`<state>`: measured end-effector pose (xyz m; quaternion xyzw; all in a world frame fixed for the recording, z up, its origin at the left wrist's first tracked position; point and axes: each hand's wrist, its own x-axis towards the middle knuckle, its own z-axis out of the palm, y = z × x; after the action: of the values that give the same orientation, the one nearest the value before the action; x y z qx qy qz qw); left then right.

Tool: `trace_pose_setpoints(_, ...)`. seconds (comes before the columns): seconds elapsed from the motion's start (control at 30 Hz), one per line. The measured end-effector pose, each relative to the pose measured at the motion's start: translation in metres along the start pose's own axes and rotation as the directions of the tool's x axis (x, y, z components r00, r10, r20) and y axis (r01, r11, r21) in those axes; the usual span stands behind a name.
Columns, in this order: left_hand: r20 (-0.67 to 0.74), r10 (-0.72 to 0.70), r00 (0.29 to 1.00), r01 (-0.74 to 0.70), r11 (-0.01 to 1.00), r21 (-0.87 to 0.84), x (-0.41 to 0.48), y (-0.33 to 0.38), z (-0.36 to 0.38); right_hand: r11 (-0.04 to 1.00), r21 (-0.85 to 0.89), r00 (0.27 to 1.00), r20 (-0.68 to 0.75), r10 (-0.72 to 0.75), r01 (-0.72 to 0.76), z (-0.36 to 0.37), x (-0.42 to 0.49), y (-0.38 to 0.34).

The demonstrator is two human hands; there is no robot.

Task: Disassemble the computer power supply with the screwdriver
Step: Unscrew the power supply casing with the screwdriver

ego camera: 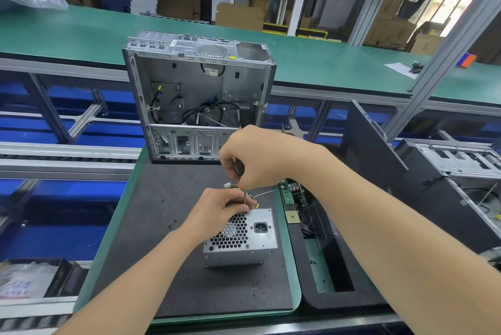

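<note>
A grey metal power supply [257, 242] with a honeycomb fan grille and a black mains socket stands on the dark mat [162, 253]. My right hand [254, 158] grips the black handle of a screwdriver [244, 195], held upright with its shaft pointing down at the unit's far top edge. My left hand [219, 210] rests on the unit's top left corner, its fingers curled around the shaft near the tip. Coloured wires and a white connector [227, 185] show behind the hands. The tip itself is hidden.
An open, emptied computer case [195, 96] stands upright behind the power supply. To the right lies a black tray [339, 299] with a green circuit board [291, 193] and loose screws, with another dark case [433, 172] beyond it. Small screws dot the mat. A green conveyor [325, 63] runs behind.
</note>
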<state>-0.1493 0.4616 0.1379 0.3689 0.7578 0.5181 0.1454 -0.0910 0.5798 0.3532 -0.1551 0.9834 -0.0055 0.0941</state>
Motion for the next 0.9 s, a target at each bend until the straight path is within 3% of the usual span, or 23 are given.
trace_pose_setpoints(0.1,-0.012,0.005,1.000,-0.005,1.000,0.014,0.000,0.000,0.001,0.984,-0.052,0.973,-0.165,0.162,-0.173,0.009,0.002,0.000)
trace_pose_setpoints(0.17,-0.012,0.007,1.000,-0.007,1.000,0.016,0.000,0.000,0.001,0.925,-0.088,0.889,-0.325,0.323,-0.369,0.014,0.004,-0.003)
trace_pose_setpoints(0.23,-0.004,0.004,1.000,-0.004,1.000,0.015,0.000,0.000,0.001,0.898,0.007,0.841,-0.349,0.414,-0.440,0.017,0.007,-0.007)
trace_pose_setpoints(0.37,0.010,-0.013,1.000,0.013,1.000,-0.023,0.000,0.002,-0.001,0.924,0.128,0.899,-0.213,0.382,-0.361,0.014,0.006,-0.003)
trace_pose_setpoints(0.6,0.035,-0.007,0.999,0.007,1.000,0.007,-0.004,0.008,-0.002,0.976,0.090,0.977,-0.056,0.206,-0.200,0.002,-0.007,-0.008)
trace_pose_setpoints(0.9,-0.064,0.040,0.997,-0.038,0.998,0.041,-0.005,0.009,0.005,0.929,0.105,0.897,-0.243,0.369,-0.354,0.001,-0.016,-0.007)
